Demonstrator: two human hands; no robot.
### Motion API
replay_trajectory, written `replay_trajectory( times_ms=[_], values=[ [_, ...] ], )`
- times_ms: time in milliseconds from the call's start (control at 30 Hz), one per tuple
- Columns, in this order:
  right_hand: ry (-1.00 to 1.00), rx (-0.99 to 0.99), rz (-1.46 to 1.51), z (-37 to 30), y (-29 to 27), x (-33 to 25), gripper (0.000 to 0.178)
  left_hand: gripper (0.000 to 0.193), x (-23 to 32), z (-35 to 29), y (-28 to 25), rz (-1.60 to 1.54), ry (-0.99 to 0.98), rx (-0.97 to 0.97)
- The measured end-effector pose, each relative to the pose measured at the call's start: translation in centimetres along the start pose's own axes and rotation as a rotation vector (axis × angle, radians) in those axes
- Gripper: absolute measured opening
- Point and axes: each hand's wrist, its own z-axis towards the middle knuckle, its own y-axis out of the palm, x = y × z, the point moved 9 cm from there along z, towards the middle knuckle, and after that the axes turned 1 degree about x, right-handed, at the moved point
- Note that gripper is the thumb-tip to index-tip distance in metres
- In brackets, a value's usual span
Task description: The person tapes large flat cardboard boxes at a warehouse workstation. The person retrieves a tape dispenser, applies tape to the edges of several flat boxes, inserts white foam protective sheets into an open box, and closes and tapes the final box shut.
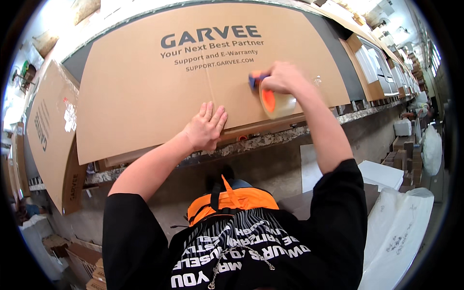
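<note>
A large flat cardboard box [145,96] with dark printing lies on the conveyor in front of me. My left hand [205,129] rests on its near edge, fingers stretched out and pressed to the cardboard. Above the box's right half, my right hand [285,79] is closed round a tape dispenser [255,80], somewhat smeared by motion. The dispenser has a blue and orange head and carries a roll of clear tape [280,107] with an orange hub. Whether the tape touches the cardboard, I cannot tell.
Another printed carton [50,121] leans at the left. Further along the conveyor at the right are open cartons with white panels [371,65]. White foam sheets [382,175] and a plastic-wrapped white bundle [398,237] stand at my right. An orange waist bag [237,199] hangs at my front.
</note>
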Motion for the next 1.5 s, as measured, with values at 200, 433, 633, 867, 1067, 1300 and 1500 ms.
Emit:
replay_trajectory(
  times_ms=[200,433,633,867,1067,1300,1500],
  values=[
    [-0.049,-0.384,-0.156,-6.9,3.9,0.2,0.031,0.082,-1.3,-1.4,-0.4,-0.054,-0.053,0.100],
    [-0.008,-0.249,-0.239,-10.9,11.8,-0.3,0.027,0.081,-0.6,-2.3,-0.8,-0.024,-0.051,0.094],
    [-0.115,-0.391,-0.264,-11.6,17.3,-1.0,0.037,0.084,-1.0,-3.7,-1.4,-0.030,-0.109,0.078],
    [-0.047,-0.286,-0.133,-16.9,14.8,-1.0,0.032,0.095,-9.2,-22.5,-4.2,0.158,-0.359,-0.179],
    [-0.145,0.135,0.457,-16.4,7.1,-9.1,0.049,0.083,-10.0,-21.5,-3.4,0.110,-0.147,0.000],
    [-0.157,0.386,0.222,-10.6,1.7,-22.2,0.049,0.078,-10.1,-22.9,-3.8,0.005,-0.125,0.220],
    [0.027,-0.306,-0.117,-2.0,9.3,-25.8,0.036,0.075,-10.1,-23.1,-3.6,-0.043,-0.120,0.252]
  ],
)
